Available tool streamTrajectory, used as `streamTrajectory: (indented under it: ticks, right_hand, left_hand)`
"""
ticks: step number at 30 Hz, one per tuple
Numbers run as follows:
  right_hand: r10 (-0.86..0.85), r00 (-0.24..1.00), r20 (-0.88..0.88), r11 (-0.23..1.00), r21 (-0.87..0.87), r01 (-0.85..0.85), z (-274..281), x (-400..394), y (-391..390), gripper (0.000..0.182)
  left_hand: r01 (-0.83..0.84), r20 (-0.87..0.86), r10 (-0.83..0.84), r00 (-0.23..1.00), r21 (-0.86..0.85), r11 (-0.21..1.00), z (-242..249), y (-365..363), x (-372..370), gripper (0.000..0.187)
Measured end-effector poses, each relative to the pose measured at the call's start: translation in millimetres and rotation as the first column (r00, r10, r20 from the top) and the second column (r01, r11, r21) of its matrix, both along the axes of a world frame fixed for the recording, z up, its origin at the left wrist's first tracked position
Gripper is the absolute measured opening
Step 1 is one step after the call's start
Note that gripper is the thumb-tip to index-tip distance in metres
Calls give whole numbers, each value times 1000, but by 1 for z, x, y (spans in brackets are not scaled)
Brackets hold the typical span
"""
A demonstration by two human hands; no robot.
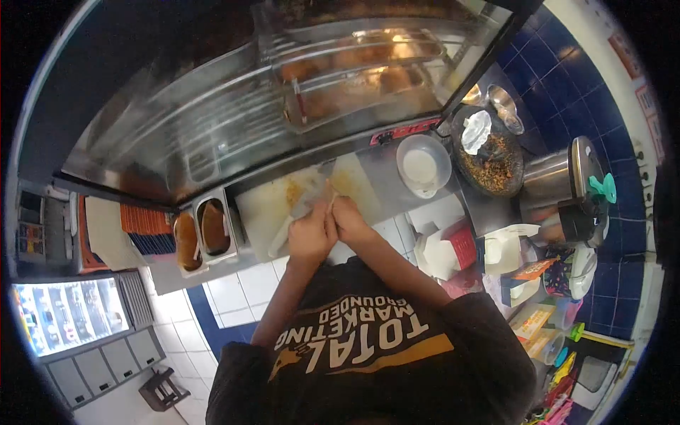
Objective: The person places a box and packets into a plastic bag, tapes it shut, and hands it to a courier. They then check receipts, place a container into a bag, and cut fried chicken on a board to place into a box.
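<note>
My left hand [312,232] is closed around a crumpled light grey cloth [303,205], whose loose end hangs toward the near edge of the white cutting board [256,202]. Pressed up against it, my right hand [350,218] is also closed. A thin pale piece sticks out above its fingers, but the grip hides what it belongs to. Both hands are over the board, which has yellow-brown smears on it.
Two metal pans of brown sauce [214,227] stand left of the board. To the right are a white tub [423,166], a dark stone bowl of chopped food [489,170] and a steel pot [549,180]. A glass-fronted warming cabinet [283,99] rises behind the counter.
</note>
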State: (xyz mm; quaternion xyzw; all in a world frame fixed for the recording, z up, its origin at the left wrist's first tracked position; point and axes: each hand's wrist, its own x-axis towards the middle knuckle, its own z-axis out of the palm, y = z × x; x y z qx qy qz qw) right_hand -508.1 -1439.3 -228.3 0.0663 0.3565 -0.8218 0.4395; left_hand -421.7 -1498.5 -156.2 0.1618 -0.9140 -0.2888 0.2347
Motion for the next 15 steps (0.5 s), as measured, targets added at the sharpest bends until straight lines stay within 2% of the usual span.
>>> streamTrajectory:
  ticks: [1,4,5,7,8,10,11,14,15]
  right_hand:
    - [33,999,35,999,20,-33,45,-3,2,38]
    - [74,997,-39,985,-154,-79,53,-29,17,48]
    - [94,991,-96,990,-94,-103,57,-38,21,53]
    - [159,966,-204,987,21,-158,96,-57,19,62]
    - [139,971,-195,989,-18,-145,97,-66,19,65]
    - [94,980,-175,990,-88,-110,104,-84,28,71]
    - [22,971,-237,990,-130,-54,109,-92,34,72]
    - [-216,891,-399,961,-246,123,135,-117,58,68]
    - [-306,838,-452,941,-279,193,137,-136,69,64]
  left_hand:
    - [21,-38,-22,999,-29,999,15,4,-3,13]
    - [248,-40,-255,966,-135,959,31,10,-12,9]
    - [354,-99,-381,919,-215,910,35,13,-19,7]
    - [463,-42,-495,868,-291,837,41,17,-30,10]
    - [511,-10,-544,839,-327,795,44,19,-35,13]
    - [643,-2,-683,731,-336,688,59,29,-45,13]
    - [703,3,-746,666,-337,627,68,34,-48,13]
    - [698,56,-753,655,-426,575,97,12,-72,19]
    - [583,101,-641,761,-540,607,113,-1,-88,21]
